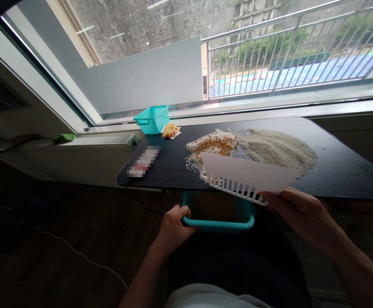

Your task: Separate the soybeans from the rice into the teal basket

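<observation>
Below the near edge of the black table (340,171): one turquoise bin (218,224), with small yellow-brown grains (215,205) in shadow inside. Its position close under the edge seems to put its mouth within easy reach of the tabletop. Left hand (175,224): closed round the bin's left rim, probably to steady it; some fingers hidden behind the wall. What bears the bin's underside cannot be told.

Over the near edge of the table: one white slotted board (247,171), held tilted, slots toward the near side. Right hand (301,209): pinching the board's lower right corner, a grip that seems to leave the slots unblocked. Digits behind the board are out of sight; whether the board touches the tabletop cannot be told.

On the table, middle: one mixed heap of golden beads (220,143) and white grains, its near part covered by the board. On the table, right of middle: one broad heap of white grains (279,147), apparently set apart from the beads, though the heaps meet at their edges.

At the table's far left corner: one second turquoise bin (156,121), inside mostly unseen; beside it, one crumpled yellow item (171,130), nature unclear. At the table's left end: one flat object (143,162), pixelated beyond identification.
</observation>
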Action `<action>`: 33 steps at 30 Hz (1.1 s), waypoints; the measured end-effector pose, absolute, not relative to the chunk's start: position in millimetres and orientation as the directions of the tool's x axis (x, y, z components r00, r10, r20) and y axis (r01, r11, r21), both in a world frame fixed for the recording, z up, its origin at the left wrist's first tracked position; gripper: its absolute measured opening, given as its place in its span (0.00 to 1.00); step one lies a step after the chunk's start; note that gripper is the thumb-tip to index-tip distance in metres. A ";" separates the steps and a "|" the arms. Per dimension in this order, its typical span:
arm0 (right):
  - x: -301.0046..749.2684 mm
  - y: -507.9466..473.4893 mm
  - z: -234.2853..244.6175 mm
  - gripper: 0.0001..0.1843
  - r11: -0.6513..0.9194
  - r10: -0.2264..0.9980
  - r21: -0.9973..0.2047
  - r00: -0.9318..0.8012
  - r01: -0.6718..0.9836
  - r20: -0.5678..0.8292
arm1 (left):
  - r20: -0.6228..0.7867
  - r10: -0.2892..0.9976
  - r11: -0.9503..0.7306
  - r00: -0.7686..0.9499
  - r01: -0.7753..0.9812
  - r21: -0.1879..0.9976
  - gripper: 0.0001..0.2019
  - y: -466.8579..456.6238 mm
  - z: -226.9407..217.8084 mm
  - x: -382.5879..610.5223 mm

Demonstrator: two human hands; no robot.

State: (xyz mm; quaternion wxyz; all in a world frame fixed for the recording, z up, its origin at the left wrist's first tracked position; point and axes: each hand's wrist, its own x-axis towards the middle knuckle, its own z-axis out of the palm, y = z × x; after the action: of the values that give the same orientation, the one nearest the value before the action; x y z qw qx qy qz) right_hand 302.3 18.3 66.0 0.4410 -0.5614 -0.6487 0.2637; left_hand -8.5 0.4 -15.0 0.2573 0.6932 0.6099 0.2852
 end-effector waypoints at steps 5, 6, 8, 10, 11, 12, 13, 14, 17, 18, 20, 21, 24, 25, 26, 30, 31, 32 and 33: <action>316.4 20.1 59.8 0.25 0.123 0.964 -0.828 0.134 0.548 0.231 | 0.083 0.994 -0.113 0.078 0.697 0.708 0.12 0.1 -13.8 -7.2; 319.7 20.6 58.3 0.25 0.109 0.959 -0.822 0.160 0.559 0.236 | 0.081 0.994 -0.110 0.075 0.697 0.709 0.12 0.0 -13.6 -7.1; 324.7 21.7 55.7 0.25 0.091 0.950 -0.809 0.192 0.580 0.244 | 0.079 0.994 -0.107 0.073 0.696 0.710 0.12 0.0 -13.6 -7.2; 326.7 23.2 54.2 0.25 0.087 0.947 -0.801 0.202 0.593 0.252 | 0.079 0.994 -0.109 0.075 0.693 0.712 0.12 0.0 -14.3 -7.7; 326.3 24.2 54.1 0.25 0.083 0.947 -0.798 0.203 0.596 0.250 | 0.081 0.994 -0.112 0.078 0.692 0.714 0.12 0.1 -14.7 -8.0; 325.3 25.5 54.4 0.25 0.078 0.946 -0.798 0.208 0.598 0.248 | 0.083 0.993 -0.115 0.080 0.691 0.714 0.12 0.1 -15.3 -8.3; 323.7 27.0 55.2 0.26 0.073 0.946 -0.799 0.213 0.597 0.245 | 0.085 0.993 -0.117 0.080 0.691 0.714 0.11 0.1 -15.8 -8.5; 321.7 28.5 56.4 0.27 0.067 0.946 -0.801 0.218 0.594 0.241 | 0.087 0.993 -0.117 0.078 0.692 0.712 0.11 0.1 -16.2 -8.6; 315.2 32.5 61.7 0.27 0.061 0.951 -0.808 0.212 0.586 0.226 | 0.090 0.993 -0.114 0.070 0.699 0.706 0.11 -0.3 -16.4 -8.2; 313.4 33.2 63.6 0.27 0.064 0.954 -0.808 0.201 0.586 0.221 | 0.089 0.994 -0.113 0.070 0.700 0.706 0.12 -0.5 -16.1 -7.8; 311.0 33.4 66.8 0.27 0.072 0.961 -0.806 0.176 0.587 0.214 | 0.085 0.994 -0.111 0.072 0.697 0.709 0.12 -0.8 -15.2 -7.3; 310.4 32.9 67.9 0.27 0.079 0.963 -0.807 0.166 0.585 0.214 | 0.083 0.994 -0.110 0.073 0.695 0.711 0.12 -0.9 -14.7 -7.1; 310.6 30.7 69.8 0.28 0.101 0.967 -0.817 0.137 0.568 0.215 | 0.082 0.993 -0.114 0.079 0.691 0.714 0.11 -0.9 -13.8 -7.4; 310.9 30.0 70.1 0.29 0.105 0.968 -0.824 0.132 0.557 0.213 | 0.083 0.993 -0.116 0.082 0.690 0.714 0.11 -0.8 -13.7 -7.6; 311.0 29.4 70.5 0.29 0.104 0.969 -0.830 0.132 0.548 0.209 | 0.082 0.993 -0.118 0.085 0.691 0.713 0.11 -0.6 -13.8 -7.8; 309.2 30.0 72.5 0.29 0.079 0.969 -0.835 0.155 0.545 0.193 | 0.078 0.993 -0.119 0.090 0.698 0.706 0.12 0.0 -14.8 -8.4; 308.0 30.9 72.9 0.29 0.077 0.969 -0.834 0.157 0.547 0.192 | 0.080 0.993 -0.119 0.089 0.701 0.704 0.12 0.1 -15.0 -8.5; 306.7 32.0 73.1 0.28 0.078 0.970 -0.834 0.152 0.546 0.190 | 0.083 0.993 -0.122 0.089 0.703 0.701 0.12 0.2 -15.1 -8.6; 305.3 33.3 73.1 0.28 0.082 0.972 -0.836 0.143 0.543 0.189 | 0.088 0.992 -0.125 0.088 0.704 0.699 0.12 0.2 -15.2 -8.6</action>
State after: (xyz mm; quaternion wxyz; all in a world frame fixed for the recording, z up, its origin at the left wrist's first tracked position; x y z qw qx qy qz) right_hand 305.3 33.3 73.1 0.4214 -0.6277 -0.6030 0.2545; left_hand -8.6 0.2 -15.2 0.2517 0.6933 0.6118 0.2858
